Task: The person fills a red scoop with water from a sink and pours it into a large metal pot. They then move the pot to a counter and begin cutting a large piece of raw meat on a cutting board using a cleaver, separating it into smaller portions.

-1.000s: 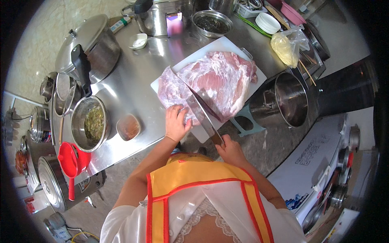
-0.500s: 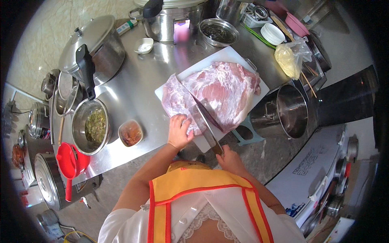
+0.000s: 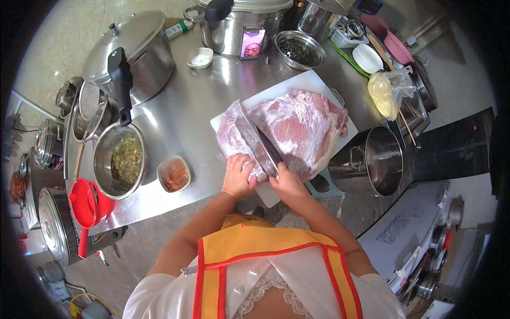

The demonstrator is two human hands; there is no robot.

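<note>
A large slab of raw meat, pink with white fat, lies on a white cutting board. The long blade of a kitchen knife stands in a cut through it, parting a narrower strip of meat on the left from the wide main piece. My right hand is closed round the knife's handle at the board's near edge. On the near end of the strip, just left of the blade, my left hand grips the meat with bent fingers.
Left of the board are a small dish of reddish-brown seasoning, a steel bowl of chopped greens and a pressure cooker. A phone leans against a big pot behind. A deep pot stands to the right.
My right hand and the knife have moved forward and left, pushing the blade farther along the cut. My left hand stays on the strip of meat. The whole view has shifted slightly.
</note>
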